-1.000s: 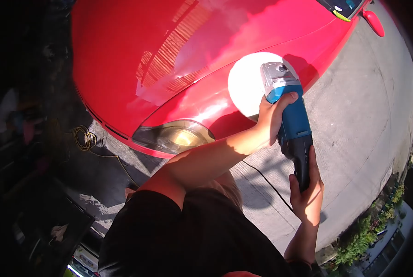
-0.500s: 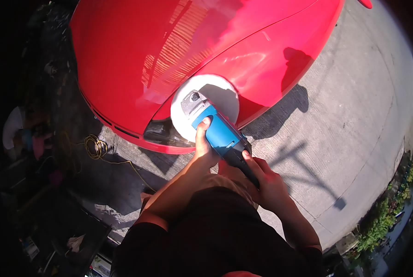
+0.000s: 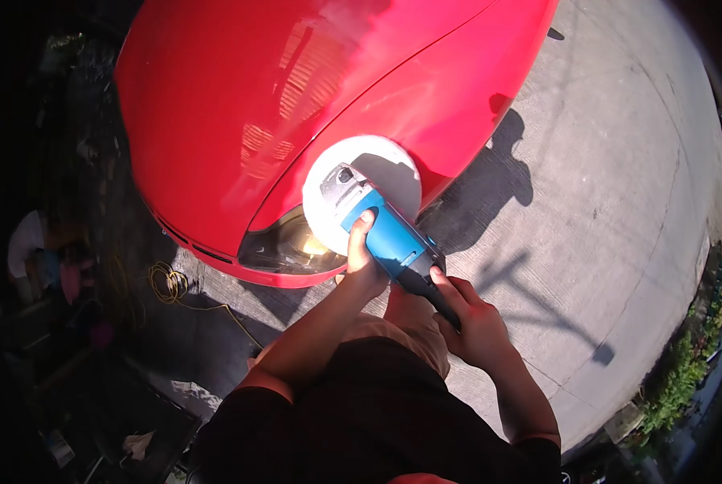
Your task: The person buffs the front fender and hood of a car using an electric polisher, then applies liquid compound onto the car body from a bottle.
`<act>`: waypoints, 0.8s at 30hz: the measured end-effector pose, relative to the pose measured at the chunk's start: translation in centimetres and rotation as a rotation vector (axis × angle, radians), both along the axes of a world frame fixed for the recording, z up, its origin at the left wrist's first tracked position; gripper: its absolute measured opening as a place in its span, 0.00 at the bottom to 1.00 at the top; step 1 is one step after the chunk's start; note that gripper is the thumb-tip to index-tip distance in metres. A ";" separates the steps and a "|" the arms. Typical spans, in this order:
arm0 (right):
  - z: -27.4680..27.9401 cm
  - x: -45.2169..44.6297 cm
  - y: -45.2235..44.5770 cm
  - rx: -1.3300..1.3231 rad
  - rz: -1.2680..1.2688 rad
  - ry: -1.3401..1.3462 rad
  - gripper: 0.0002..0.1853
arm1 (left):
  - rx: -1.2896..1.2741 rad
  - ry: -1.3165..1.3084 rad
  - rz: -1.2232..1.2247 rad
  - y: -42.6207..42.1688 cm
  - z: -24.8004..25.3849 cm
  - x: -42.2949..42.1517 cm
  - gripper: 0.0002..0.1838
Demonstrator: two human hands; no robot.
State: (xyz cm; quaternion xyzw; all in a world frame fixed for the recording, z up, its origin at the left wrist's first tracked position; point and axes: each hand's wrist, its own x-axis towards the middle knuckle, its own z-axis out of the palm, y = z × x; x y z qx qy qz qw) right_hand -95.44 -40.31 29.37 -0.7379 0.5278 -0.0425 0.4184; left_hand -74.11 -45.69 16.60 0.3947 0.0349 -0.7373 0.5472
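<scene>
A blue and black car polisher [image 3: 393, 239] with a round white pad [image 3: 326, 171] is held in both hands. Its pad lies over the red car's fender [image 3: 449, 113], just beside the headlight [image 3: 292, 242]; whether it spins I cannot tell. Near the metal head, my left hand [image 3: 365, 262] grips the blue body, its thumb on top and the other fingers hidden beneath. My right hand [image 3: 470, 316] is wrapped around the black rear handle, with the thumb tucked along its side.
The red hood [image 3: 207, 121] fills the upper left. A coiled yellow cord [image 3: 169, 282] lies on the concrete ground [image 3: 603, 202], trailing toward my legs. Green plants [image 3: 671, 395] line the right edge. Dark clutter stands at the left.
The car has shifted slightly left and down in the view, showing more of the headlight. The polisher and both hands sit a little lower and further right, with the same hold.
</scene>
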 end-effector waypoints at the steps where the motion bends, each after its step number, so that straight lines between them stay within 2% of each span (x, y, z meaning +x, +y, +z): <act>1: 0.0 -1.5 -0.8 0.027 -0.035 -0.004 0.48 | 0.002 0.005 -0.004 -1.3 -0.6 -1.4 0.39; 4: -0.1 -5.1 -3.4 -0.082 -0.151 -0.052 0.47 | -0.063 -0.167 -0.018 -6.6 -1.8 -6.4 0.44; 6: -1.0 -7.4 -5.5 -0.137 -0.226 -0.094 0.46 | -0.172 -0.108 -0.050 -10.9 0.1 -9.4 0.45; 10: -2.5 -9.9 -7.7 -0.213 -0.361 -0.194 0.46 | -0.205 -0.305 -0.179 -16.2 3.3 -13.0 0.47; 12: -3.8 -9.9 -6.9 -0.226 -0.430 -0.242 0.46 | -0.215 -0.276 -0.298 -17.0 4.3 -12.7 0.44; 19: -9.0 -5.2 0.8 -0.267 -0.383 -0.365 0.47 | -0.132 -0.444 -0.124 -8.8 2.1 -8.0 0.36; 22: -9.4 -1.7 4.5 -0.060 -0.390 -0.375 0.46 | -0.133 -0.424 -0.136 -4.6 1.3 -3.5 0.33; 24: -10.1 0.5 6.7 -0.054 -0.391 -0.399 0.46 | -0.104 -0.437 -0.127 -2.1 0.6 -1.0 0.31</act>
